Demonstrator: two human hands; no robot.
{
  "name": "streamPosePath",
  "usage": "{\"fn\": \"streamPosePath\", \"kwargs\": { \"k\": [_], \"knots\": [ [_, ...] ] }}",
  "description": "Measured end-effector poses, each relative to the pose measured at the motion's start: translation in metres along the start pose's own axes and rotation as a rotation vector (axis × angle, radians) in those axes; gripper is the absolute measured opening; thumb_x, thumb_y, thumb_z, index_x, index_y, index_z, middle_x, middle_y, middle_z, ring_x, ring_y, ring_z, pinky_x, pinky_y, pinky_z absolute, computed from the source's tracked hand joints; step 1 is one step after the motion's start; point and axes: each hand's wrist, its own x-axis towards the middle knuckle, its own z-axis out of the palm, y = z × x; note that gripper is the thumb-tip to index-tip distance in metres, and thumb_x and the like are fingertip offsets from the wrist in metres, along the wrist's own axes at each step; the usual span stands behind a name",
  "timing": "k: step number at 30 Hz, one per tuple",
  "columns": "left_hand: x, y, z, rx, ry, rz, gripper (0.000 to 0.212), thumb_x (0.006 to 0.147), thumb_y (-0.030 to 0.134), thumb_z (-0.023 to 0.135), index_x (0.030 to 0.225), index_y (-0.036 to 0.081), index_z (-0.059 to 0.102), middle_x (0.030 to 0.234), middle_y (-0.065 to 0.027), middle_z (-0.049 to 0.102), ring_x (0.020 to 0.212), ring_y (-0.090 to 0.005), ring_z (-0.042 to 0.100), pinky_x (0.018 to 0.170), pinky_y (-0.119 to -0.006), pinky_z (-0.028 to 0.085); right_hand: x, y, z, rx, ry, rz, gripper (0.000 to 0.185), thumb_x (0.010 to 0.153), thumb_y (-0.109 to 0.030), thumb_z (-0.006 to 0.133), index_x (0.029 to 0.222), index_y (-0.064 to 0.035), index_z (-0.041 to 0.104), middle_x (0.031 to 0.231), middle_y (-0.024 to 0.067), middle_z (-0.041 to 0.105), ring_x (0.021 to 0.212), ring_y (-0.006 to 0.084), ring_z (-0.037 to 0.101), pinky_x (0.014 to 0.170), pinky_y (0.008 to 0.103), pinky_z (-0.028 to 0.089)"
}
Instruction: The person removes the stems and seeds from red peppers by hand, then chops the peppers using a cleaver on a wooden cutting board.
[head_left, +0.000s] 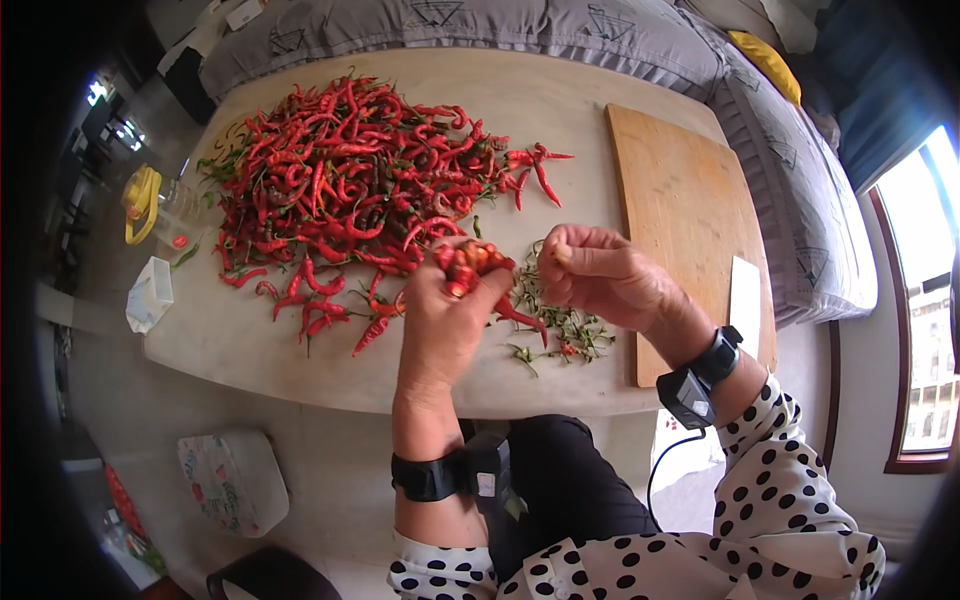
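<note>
My left hand (447, 330) is closed around a bunch of red chili peppers (471, 262), their cut or broken ends facing up. One pepper's pointed tip sticks out below the thumb toward the right. Just right of it, my right hand (600, 271) is raised with thumb and forefinger pinched together; whether a small scrap sits between them is too fine to make out. Beneath and between the hands lies a scatter of green chili stems (576, 330). A large heap of red chili peppers (337, 172) spreads beyond my left hand, with several loose ones at its near edge.
Everything rests on a pale table (300, 375). A wooden cutting board (682, 195) lies at the right, bearing a white flat object (744, 300). At the left are a clear plastic jug with a yellow handle (142, 204) and a white box (151, 292). A stool (236, 484) stands below.
</note>
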Motion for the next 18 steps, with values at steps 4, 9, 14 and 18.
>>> {"fn": "streamPosePath", "kwargs": {
  "k": [4,9,14,18],
  "knots": [
    [-0.003,0.001,-0.002,-0.221,-0.014,-0.007,0.007,0.081,0.001,0.066,0.087,0.000,0.062,0.077,-0.0034,0.063,0.070,-0.0097,0.059,0.066,-0.023,0.047,-0.007,0.004,-0.026,-0.727,0.180,-0.149,0.016,0.090,-0.015,0.059,0.099,-0.0016,0.061,0.083,0.0042,0.062,0.075,0.0123,0.057,0.072,0.0266,0.047],
    [-0.011,0.004,0.005,-0.385,-0.040,0.012,0.008,0.084,0.004,0.066,0.091,0.001,0.064,0.079,-0.0064,0.065,0.069,-0.0135,0.062,0.062,-0.025,0.048,-0.028,0.022,-0.040,-1.538,0.492,-0.268,0.032,0.080,-0.016,0.065,0.107,0.0010,0.063,0.094,0.0160,0.069,0.087,0.0219,0.068,0.076,0.0328,0.053],
    [-0.027,0.024,0.022,-0.437,-0.117,0.069,0.007,0.084,0.006,0.067,0.091,0.004,0.066,0.079,-0.0060,0.066,0.067,-0.0135,0.062,0.054,-0.023,0.043,-0.120,-0.001,-0.025,-1.379,0.457,-0.286,0.028,0.087,-0.016,0.062,0.108,0.0019,0.063,0.095,0.0122,0.069,0.087,0.0200,0.068,0.074,0.0309,0.054],
    [-0.055,0.060,0.068,-0.341,-0.217,0.074,0.007,0.084,0.003,0.066,0.091,0.003,0.065,0.079,-0.0063,0.066,0.068,-0.0147,0.062,0.059,-0.025,0.047,-0.206,-0.024,-0.010,-0.946,0.508,-0.296,0.029,0.086,-0.019,0.064,0.103,0.0041,0.064,0.085,0.0100,0.069,0.076,0.0129,0.066,0.067,0.0261,0.053]
  ]
}}
